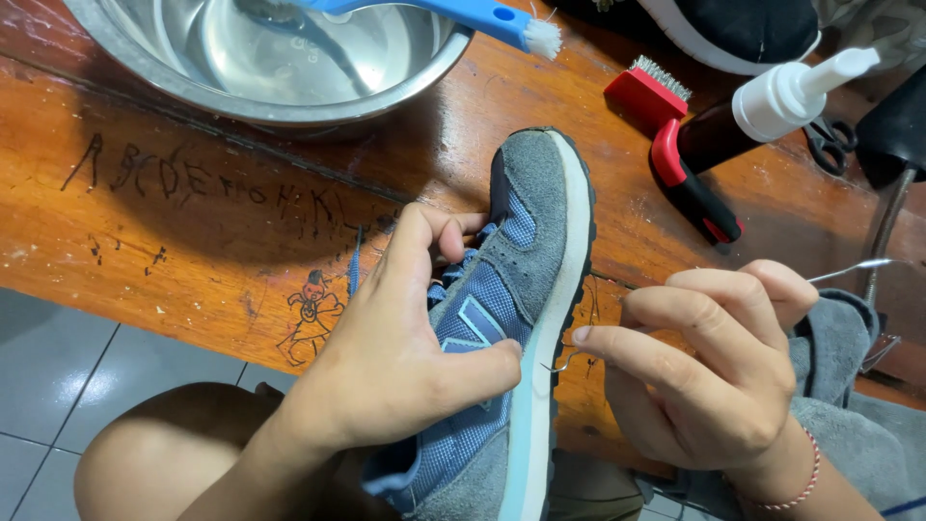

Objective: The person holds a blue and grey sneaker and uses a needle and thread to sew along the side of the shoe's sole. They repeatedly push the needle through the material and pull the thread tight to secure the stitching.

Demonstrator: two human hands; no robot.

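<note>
Lying on its side across the edge of the orange wooden tabletop, a blue-grey sneaker is gripped by the left hand, fingers curled into its laces. Just beside its pale sole, the right hand pinches a thin metal hook. Farther off stand a steel bowl, blue brush, red brush and spray bottle.
</note>
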